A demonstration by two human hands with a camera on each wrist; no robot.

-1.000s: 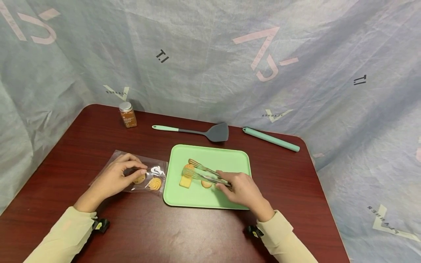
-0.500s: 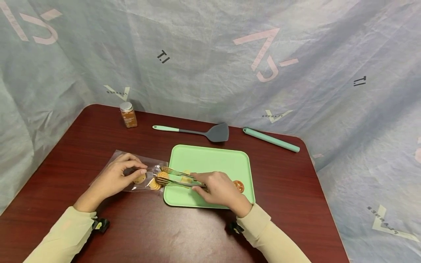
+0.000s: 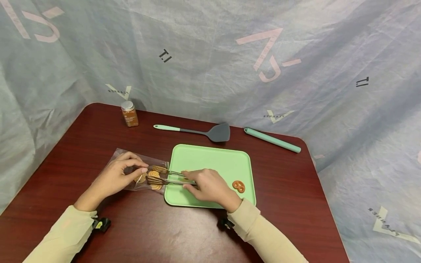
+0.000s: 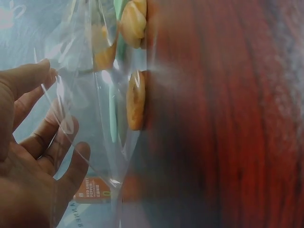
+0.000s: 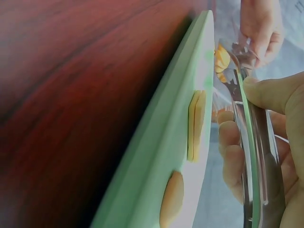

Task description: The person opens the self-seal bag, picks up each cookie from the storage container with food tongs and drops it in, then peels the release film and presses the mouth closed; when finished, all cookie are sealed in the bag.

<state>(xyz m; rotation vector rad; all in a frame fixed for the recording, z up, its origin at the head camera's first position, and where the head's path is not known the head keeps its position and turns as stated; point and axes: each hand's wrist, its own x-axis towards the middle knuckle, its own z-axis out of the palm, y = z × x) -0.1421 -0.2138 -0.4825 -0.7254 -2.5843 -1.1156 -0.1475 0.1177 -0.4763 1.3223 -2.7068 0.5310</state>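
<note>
My left hand (image 3: pixel 118 177) holds up the edge of a clear plastic bag (image 4: pixel 71 114) between thumb and fingers. In the bag lie a round speckled cookie (image 3: pixel 140 179) and a swirl cookie (image 3: pixel 156 187). My right hand (image 3: pixel 208 186) grips metal tongs (image 3: pixel 156 180), whose slotted ends reach in at the bag's mouth. Between those ends is another swirl cookie (image 3: pixel 153 174). Under the right hand spreads a light green tray (image 3: pixel 210 157) with a pretzel cookie (image 3: pixel 238 186). The right wrist view also shows a square cookie (image 5: pixel 197 126) and a rounded cookie (image 5: pixel 172 199) there.
At the back left stands a spice jar (image 3: pixel 130 116) with a silver lid. Behind the tray lie a grey spatula (image 3: pixel 218 132) with a mint handle and a teal rod (image 3: pixel 273 140). A grey printed cloth (image 3: pixel 197 73) hangs beyond the table's far edge.
The right hand has moved left, carrying the swirl cookie in the tongs from the tray to the bag. The pretzel has come into sight. The left hand stays at the bag.
</note>
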